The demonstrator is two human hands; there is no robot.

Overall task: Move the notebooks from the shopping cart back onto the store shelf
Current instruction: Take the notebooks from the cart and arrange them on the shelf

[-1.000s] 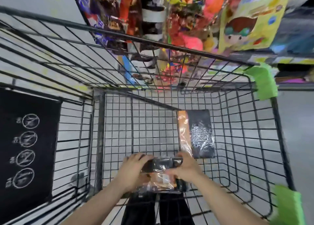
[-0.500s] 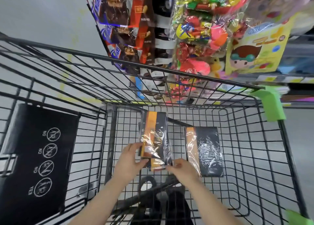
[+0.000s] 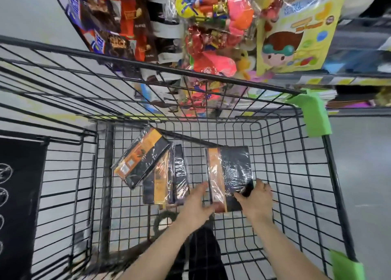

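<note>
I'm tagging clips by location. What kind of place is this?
Most likely a retail store aisle: a wire shopping cart, hanging snack packets and bagged toys on display, shrink-wrapped notebooks in the cart.
</note>
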